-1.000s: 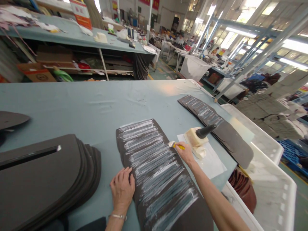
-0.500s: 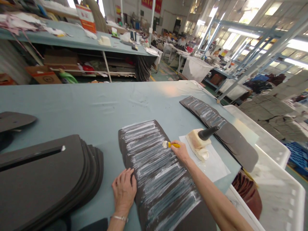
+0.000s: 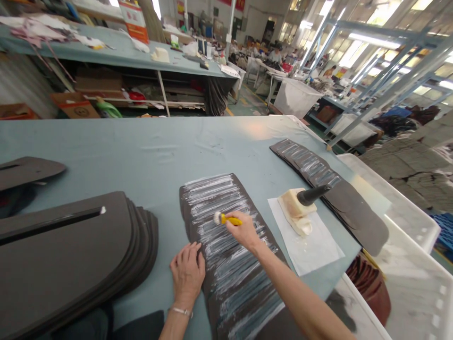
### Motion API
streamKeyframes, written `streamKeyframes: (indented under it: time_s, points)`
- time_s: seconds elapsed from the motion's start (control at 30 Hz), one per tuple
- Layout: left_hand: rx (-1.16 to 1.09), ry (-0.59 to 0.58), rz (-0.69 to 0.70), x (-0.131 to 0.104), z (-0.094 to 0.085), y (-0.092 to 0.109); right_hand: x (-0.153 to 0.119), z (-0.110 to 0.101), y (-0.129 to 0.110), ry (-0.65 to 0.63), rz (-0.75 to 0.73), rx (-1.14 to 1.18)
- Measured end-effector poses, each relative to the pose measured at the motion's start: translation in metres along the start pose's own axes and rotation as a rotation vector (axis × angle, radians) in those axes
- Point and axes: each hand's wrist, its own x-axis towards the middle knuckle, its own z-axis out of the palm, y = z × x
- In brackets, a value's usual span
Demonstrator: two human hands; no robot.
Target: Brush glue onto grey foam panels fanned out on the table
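Inside the desk's right edge, our right hand is gripping a brush; our left hand, fingers loose, is lying beside the streaked panel, risking smears from overrunning strokes.

Left hand palm down, fingers loosely extended forward. Right hand in pinch grip, right forearm angled in from lower right; lower fingers probably curled, mostly hidden.
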Motion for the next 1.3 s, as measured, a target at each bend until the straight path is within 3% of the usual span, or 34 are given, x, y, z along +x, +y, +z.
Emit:
streamKeyframes:
  time_s: [0.1,0.23,0.33,0.43,0.53,0.63,0.8,0.9,1.0,1.13,1.2,1.23,1.3]
  points:
    - [-0.013,-0.007,-0.010,-0.001,0.001,0.000,-0.008,0.009,0.003,-0.092,0.038,0.073]
    - [-0.074,-0.006,-0.033,0.001,0.003,-0.003,-0.013,-0.028,0.020,0.167,0.190,-0.068]
    - [-0.193,0.012,-0.075,0.001,0.000,-0.009,-0.029,-0.043,0.008,0.145,0.197,-0.065]
    - [-0.239,0.027,-0.119,-0.014,-0.011,-0.009,-0.056,-0.029,-0.020,0.008,0.144,0.010]
    - [-0.194,-0.047,-0.029,-0.041,-0.020,0.002,-0.082,-0.005,-0.040,-0.066,0.074,0.060]
    - [-0.144,-0.101,0.089,-0.065,-0.021,0.014,-0.092,0.009,-0.038,-0.121,0.029,0.081]
    - [-0.060,-0.094,0.095,-0.075,-0.015,0.019,-0.096,0.010,-0.040,0.010,0.023,-0.072]
    - [-0.045,-0.093,0.097,-0.075,-0.012,0.018,-0.106,0.012,-0.049,-0.097,-0.069,-0.080]
    - [-0.048,-0.096,0.091,-0.075,-0.010,0.018,-0.106,-0.007,-0.027,-0.139,-0.056,-0.084]
    - [-0.050,-0.099,0.073,-0.075,-0.011,0.021,-0.086,-0.076,0.039,0.081,0.112,-0.196]
    - [-0.045,-0.102,0.068,-0.075,-0.012,0.023,-0.075,-0.102,0.058,0.170,0.163,-0.269]
    - [-0.041,-0.104,0.066,-0.074,-0.013,0.024,-0.072,-0.105,0.060,0.205,0.170,-0.291]
    - [-0.029,-0.106,0.064,-0.074,-0.013,0.024,-0.073,-0.093,0.045,0.245,0.144,-0.281]
